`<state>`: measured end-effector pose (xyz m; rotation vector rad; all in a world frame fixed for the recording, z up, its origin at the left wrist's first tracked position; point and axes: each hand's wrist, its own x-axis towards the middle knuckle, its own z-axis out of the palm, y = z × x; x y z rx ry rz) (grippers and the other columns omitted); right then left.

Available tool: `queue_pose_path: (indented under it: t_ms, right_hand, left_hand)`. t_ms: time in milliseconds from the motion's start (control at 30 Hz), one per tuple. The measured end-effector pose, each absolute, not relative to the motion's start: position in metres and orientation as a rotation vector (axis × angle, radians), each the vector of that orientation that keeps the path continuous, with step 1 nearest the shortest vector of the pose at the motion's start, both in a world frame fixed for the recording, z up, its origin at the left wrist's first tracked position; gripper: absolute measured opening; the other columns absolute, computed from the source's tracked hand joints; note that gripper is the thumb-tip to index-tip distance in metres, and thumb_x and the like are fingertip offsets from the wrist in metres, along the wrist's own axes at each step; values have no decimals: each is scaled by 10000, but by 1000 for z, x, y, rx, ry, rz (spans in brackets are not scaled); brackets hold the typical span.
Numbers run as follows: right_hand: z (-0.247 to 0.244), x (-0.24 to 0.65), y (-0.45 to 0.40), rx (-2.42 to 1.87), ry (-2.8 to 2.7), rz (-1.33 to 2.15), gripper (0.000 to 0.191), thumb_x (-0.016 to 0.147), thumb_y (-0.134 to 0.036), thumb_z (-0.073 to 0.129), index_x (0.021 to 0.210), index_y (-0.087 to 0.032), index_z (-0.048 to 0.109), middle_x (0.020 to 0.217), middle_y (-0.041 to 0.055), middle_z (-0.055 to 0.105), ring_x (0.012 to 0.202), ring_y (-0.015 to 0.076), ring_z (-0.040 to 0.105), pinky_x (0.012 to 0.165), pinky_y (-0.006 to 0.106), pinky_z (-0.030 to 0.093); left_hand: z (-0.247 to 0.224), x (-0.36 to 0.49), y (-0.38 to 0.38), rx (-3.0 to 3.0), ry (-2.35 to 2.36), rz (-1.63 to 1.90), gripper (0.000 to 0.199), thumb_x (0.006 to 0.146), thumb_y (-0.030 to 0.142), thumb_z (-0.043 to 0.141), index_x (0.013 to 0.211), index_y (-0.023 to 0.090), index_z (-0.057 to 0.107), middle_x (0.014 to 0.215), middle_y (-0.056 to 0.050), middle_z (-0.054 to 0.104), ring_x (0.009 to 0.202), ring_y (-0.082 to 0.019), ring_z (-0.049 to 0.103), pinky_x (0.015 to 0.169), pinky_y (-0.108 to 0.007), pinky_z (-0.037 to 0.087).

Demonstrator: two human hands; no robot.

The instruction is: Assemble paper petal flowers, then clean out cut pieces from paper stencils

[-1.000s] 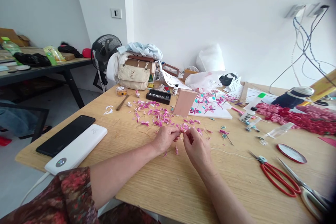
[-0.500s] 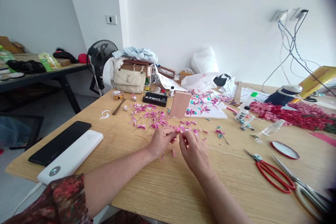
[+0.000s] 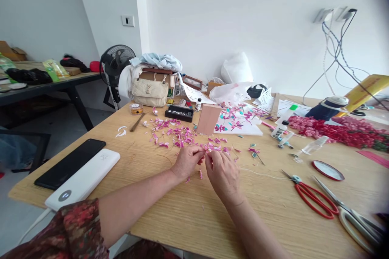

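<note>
My left hand (image 3: 189,162) and my right hand (image 3: 223,172) meet over the middle of the table, thumbs and fingertips pinched together. Between them is a small pink artificial flower (image 3: 208,150), mostly covered by the fingers. A pale thread (image 3: 264,173) trails out from beside my right hand toward the red-handled scissors (image 3: 314,200). Loose pink petals (image 3: 180,133) are scattered just beyond my fingertips, and a tiny pink blossom (image 3: 201,173) shows below my left fingers. Farther back, finished-looking pink and teal flowers (image 3: 235,124) lie on a white sheet (image 3: 252,131).
At right are large scissors (image 3: 352,210), a red-rimmed dish (image 3: 328,170), a spray bottle (image 3: 314,145) and small bottles. A wooden block (image 3: 209,119) and a black tray (image 3: 179,113) stand behind the petals. On the left lie a phone (image 3: 71,164) and a white power bank (image 3: 83,178).
My right hand has turned slightly inward, its fingers curling closer against my left fingertips and covering more of the flower. The view has shifted a little.
</note>
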<state>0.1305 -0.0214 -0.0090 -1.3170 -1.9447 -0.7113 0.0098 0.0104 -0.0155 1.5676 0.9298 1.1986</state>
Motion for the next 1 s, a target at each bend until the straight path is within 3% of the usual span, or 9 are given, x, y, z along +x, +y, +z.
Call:
queue_pose_path:
  t_ms: [167, 367, 433, 567, 667, 1000]
  right_hand:
    - [-1, 135, -25, -1155, -1887, -597, 49, 845, -209, 490, 835, -170, 518, 670, 18, 552, 617, 141, 512, 578, 245, 340]
    - [4, 137, -35, -1041, -1785, -220, 54, 812, -211, 523, 790, -192, 478, 640, -10, 473, 561, 114, 447, 534, 232, 349]
    - [5, 136, -34, -1113, -1674, 103, 114, 811, -273, 520, 740, -193, 483, 598, -20, 449, 525, 110, 420, 505, 238, 337]
    - [8, 134, -30, -1044, -1345, 1119, 270, 801, -419, 510, 678, -178, 514, 570, -17, 463, 456, 92, 386, 419, 227, 286]
    - [9, 133, -27, -884, -1115, 1510, 295, 751, -430, 585, 643, -162, 527, 589, -14, 494, 414, 57, 349, 387, 208, 220]
    - [7, 138, -26, -730, -870, 1650, 201, 677, -301, 679, 633, -153, 551, 526, -21, 503, 406, 46, 327, 392, 199, 162]
  left_hand:
    - [-4, 4, 8, 1645, 841, 1336, 238, 774, 301, 534, 619, 133, 603, 554, 18, 486, 559, -100, 465, 577, -219, 379]
    - [7, -1, 7, 1604, 814, 1402, 241, 767, 295, 568, 595, 130, 605, 570, 10, 497, 561, -98, 477, 572, -220, 390]
    - [7, -1, 8, 1580, 787, 1407, 242, 763, 305, 576, 602, 129, 614, 575, 6, 503, 557, -98, 481, 564, -219, 391]
    - [5, -1, 8, 1602, 755, 1392, 225, 769, 307, 572, 649, 134, 651, 579, 3, 514, 551, -94, 483, 557, -215, 396]
    - [4, 0, 7, 1616, 741, 1375, 213, 762, 313, 580, 684, 137, 670, 608, -6, 541, 567, -97, 491, 560, -215, 410]
    - [11, 2, 4, 1579, 728, 1300, 226, 716, 344, 626, 620, 140, 645, 603, 0, 536, 551, -94, 490, 553, -220, 413]
